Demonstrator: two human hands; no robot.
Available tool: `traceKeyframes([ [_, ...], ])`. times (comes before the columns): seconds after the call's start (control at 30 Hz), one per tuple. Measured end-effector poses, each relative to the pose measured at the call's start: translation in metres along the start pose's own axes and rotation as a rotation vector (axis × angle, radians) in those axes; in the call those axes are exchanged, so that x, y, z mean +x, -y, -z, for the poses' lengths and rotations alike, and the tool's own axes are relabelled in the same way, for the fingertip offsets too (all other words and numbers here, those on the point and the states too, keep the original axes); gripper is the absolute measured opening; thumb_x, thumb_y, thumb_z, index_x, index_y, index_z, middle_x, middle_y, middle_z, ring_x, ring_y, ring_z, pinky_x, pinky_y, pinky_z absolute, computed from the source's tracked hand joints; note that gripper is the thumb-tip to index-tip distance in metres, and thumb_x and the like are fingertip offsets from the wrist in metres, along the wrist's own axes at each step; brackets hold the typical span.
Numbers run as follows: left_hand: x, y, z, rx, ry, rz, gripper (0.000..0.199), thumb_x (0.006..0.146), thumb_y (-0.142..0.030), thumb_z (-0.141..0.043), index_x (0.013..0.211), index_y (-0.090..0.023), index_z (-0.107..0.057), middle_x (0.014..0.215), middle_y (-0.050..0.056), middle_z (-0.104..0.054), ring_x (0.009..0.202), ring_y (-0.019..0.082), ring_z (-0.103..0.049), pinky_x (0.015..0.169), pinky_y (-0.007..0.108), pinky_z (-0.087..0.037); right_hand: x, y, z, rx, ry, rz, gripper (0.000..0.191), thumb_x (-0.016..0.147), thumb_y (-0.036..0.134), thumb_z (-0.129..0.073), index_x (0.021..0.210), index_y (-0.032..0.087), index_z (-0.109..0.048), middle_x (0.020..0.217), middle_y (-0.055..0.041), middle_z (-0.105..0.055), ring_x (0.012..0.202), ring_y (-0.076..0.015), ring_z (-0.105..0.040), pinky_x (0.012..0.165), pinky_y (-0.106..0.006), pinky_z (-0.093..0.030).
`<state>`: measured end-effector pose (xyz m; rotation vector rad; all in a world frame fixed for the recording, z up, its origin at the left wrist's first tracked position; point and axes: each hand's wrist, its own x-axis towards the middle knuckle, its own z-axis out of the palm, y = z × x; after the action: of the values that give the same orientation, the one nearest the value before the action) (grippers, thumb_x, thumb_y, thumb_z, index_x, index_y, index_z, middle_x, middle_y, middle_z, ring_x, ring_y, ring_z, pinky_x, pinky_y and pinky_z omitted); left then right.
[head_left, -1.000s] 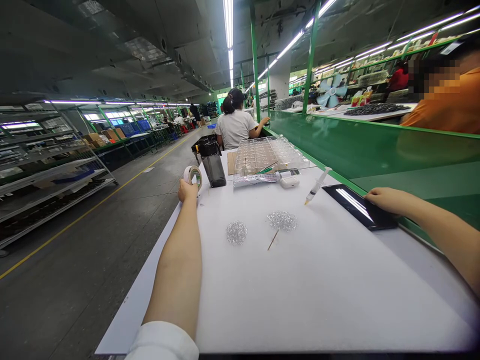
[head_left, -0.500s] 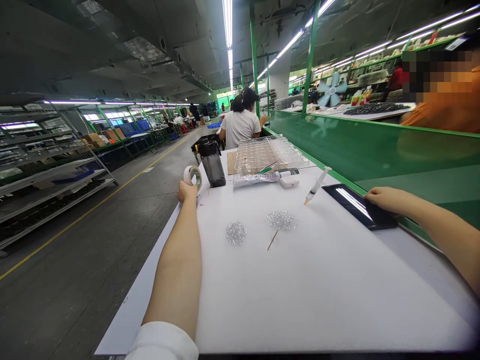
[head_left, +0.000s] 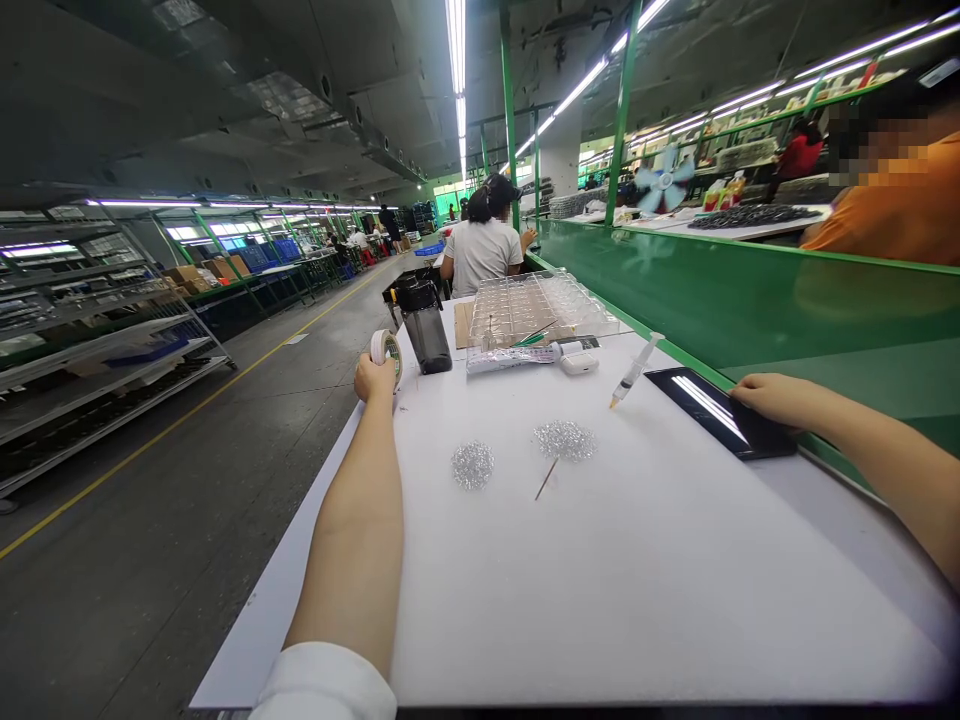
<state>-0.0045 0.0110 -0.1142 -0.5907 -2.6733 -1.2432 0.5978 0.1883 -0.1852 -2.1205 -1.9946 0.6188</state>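
Near the far left edge of the tabletop, the left hand (head_left: 374, 380) grips a roll of tape (head_left: 385, 352), its fingers curled round the outer wrap; the hand hides whether the roll also sits on the surface. Just behind stands a dark plastic bottle (head_left: 425, 335) with a black cap. Over at the right edge, the right hand (head_left: 780, 399) lies slack, its fingers released and draped over the corner of a glossy black tablet (head_left: 705, 410).

Between the hands, the white foam sheet (head_left: 600, 590) carries two loose heaps of clear beads (head_left: 473, 466), fine and glittering, the farther heap (head_left: 564, 440) with a thin wooden stick (head_left: 546, 480) poking out of it. A slim plastic syringe (head_left: 636, 370) with an amber tip lies just beside the tablet. Toward the far edge sit a tube (head_left: 510, 358), a small white case (head_left: 579, 364) and a clear tray (head_left: 536, 305) of many moulded cells, resting on cardboard (head_left: 462, 325).

The heaps are unconfined, so a forearm or sleeve swept across the sheet could scatter them, and stray beads could roll off the edge. The round syringe could roll toward the green partition (head_left: 750, 300) if nudged, and a careless swing of the tape roll could tip the bottle.
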Motion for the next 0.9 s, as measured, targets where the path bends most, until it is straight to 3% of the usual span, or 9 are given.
traceKeyframes([
  [0.13, 0.0, 0.0, 0.0, -0.009, 0.012, 0.032, 0.03, 0.108, -0.024, -0.085, 0.136, -0.024, -0.074, 0.15, 0.02, -0.084, 0.145, 0.042, -0.082, 0.123, 0.053, -0.066, 0.001, -0.001, -0.002, 0.002, -0.012, 0.0, 0.031, 0.114, 0.038, -0.053, 0.089, 0.026, -0.066, 0.086, -0.0114, -0.074, 0.075, -0.0289, -0.07, 0.061, -0.037, -0.053],
  [0.27, 0.001, 0.003, -0.001, 0.025, 0.038, 0.074, 0.04, 0.098, -0.017, -0.094, 0.132, -0.023, -0.075, 0.144, 0.022, -0.085, 0.144, 0.045, -0.082, 0.12, 0.054, -0.068, 0.002, -0.003, -0.002, 0.019, -0.018, 0.003, 0.029, 0.112, 0.038, -0.054, 0.089, 0.026, -0.066, 0.088, -0.0117, -0.074, 0.077, -0.0294, -0.071, 0.06, -0.037, -0.054],
  [0.43, -0.001, 0.003, 0.002, 0.047, 0.063, 0.054, 0.033, 0.099, -0.018, -0.091, 0.126, -0.024, -0.073, 0.146, 0.021, -0.084, 0.144, 0.044, -0.082, 0.121, 0.053, -0.067, 0.003, -0.002, -0.002, 0.018, -0.017, -0.006, 0.028, 0.111, 0.037, -0.055, 0.087, 0.026, -0.066, 0.088, -0.0123, -0.074, 0.08, -0.0307, -0.072, 0.061, -0.037, -0.055],
  [0.63, -0.004, -0.001, 0.005, -0.029, -0.003, 0.021, 0.03, 0.108, -0.021, -0.08, 0.134, -0.029, -0.067, 0.15, 0.014, -0.084, 0.147, 0.038, -0.08, 0.126, 0.051, -0.064, 0.002, -0.002, -0.002, 0.022, -0.022, -0.012, 0.024, 0.11, 0.035, -0.059, 0.089, 0.026, -0.066, 0.087, -0.0116, -0.074, 0.077, -0.03, -0.072, 0.063, -0.037, -0.054],
  [0.9, 0.002, 0.005, 0.0, -0.01, 0.087, 0.029, 0.041, 0.098, -0.017, -0.088, 0.134, -0.029, -0.073, 0.147, 0.021, -0.084, 0.145, 0.046, -0.081, 0.122, 0.06, -0.067, -0.009, 0.006, 0.002, 0.018, -0.027, 0.012, 0.025, 0.107, 0.038, -0.055, 0.085, 0.027, -0.061, 0.083, -0.0127, -0.074, 0.074, -0.0306, -0.071, 0.062, -0.037, -0.052],
])
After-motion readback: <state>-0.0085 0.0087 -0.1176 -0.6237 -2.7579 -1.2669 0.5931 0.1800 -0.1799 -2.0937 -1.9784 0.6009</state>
